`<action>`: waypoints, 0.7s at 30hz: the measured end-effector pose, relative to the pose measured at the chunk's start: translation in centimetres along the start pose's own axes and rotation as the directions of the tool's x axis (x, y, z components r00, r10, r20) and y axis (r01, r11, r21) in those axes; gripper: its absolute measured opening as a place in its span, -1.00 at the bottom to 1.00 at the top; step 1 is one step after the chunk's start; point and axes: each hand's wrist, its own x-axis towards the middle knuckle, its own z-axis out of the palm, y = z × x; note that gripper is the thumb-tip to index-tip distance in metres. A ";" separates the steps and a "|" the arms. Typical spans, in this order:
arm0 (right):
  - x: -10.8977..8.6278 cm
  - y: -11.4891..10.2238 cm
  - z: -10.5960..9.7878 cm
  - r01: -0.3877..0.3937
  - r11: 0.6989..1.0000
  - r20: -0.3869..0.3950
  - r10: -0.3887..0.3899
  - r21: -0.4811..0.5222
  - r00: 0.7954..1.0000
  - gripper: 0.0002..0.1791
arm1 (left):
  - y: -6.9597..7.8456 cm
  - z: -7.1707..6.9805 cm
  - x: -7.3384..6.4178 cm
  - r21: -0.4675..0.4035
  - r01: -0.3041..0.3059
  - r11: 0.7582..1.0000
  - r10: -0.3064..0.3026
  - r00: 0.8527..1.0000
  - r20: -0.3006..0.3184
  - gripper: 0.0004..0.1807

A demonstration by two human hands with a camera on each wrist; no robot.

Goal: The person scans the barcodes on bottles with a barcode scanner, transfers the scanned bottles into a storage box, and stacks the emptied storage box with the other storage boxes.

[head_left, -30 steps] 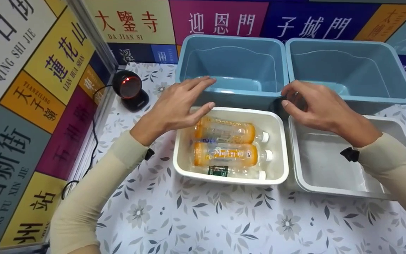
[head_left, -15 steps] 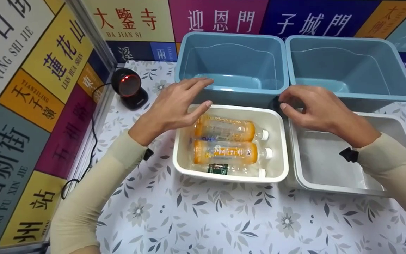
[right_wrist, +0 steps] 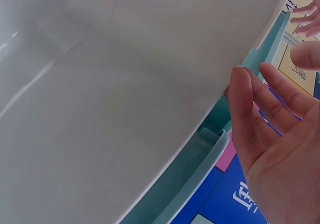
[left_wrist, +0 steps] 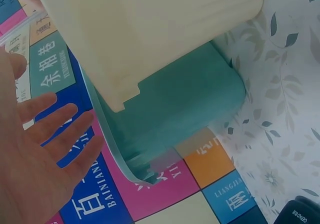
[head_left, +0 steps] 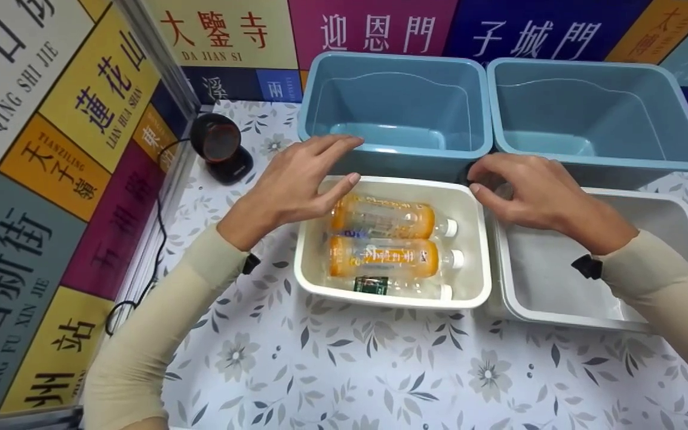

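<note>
Above the left rim of a white plastic bin (head_left: 392, 301), my left hand (head_left: 296, 182) hovers with fingers extended and thumb apart, holding nothing. My right hand (head_left: 532, 191) hangs over the gap between that bin and the neighbouring pale bin (head_left: 559, 272), fingers loosely bent and grasping nothing. Inside the white bin lie two clear bottles with orange labels, the front bottle (head_left: 383, 258) and the rear bottle (head_left: 383, 216). A third bottle (head_left: 404, 288) with a green label lies along the near wall. All three have white caps pointing right. Both wrist views show the palms bare.
Behind stand two blue bins, the left bin (head_left: 398, 98) and the right bin (head_left: 589, 110), side by side against printed panels. A black scanner (head_left: 218, 146) with a cable (head_left: 162, 233) sits at the left. A floral cloth (head_left: 344, 358) covers the table.
My right hand has come slightly nearer and left, away from the blue bins' rims. The scanner's red light has gone off. My left hand stays almost still.
</note>
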 end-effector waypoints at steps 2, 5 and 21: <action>0.0 -0.1 0.2 -0.005 1.000 0.011 0.005 -0.006 1.000 -0.71 | 0.1 0.0 0.0 0.004 -0.013 1.000 0.013 1.000 -0.011 -0.33; 0.0 -0.1 0.5 -0.005 1.000 0.023 0.005 -0.014 1.000 -0.71 | 0.2 0.1 -0.1 0.007 -0.021 1.000 0.021 1.000 -0.018 -0.33; -0.4 0.0 3.0 -0.021 0.999 0.107 0.023 -0.026 0.994 -0.56 | 0.9 0.5 -0.1 -0.004 -0.033 0.999 0.033 0.999 0.010 -0.33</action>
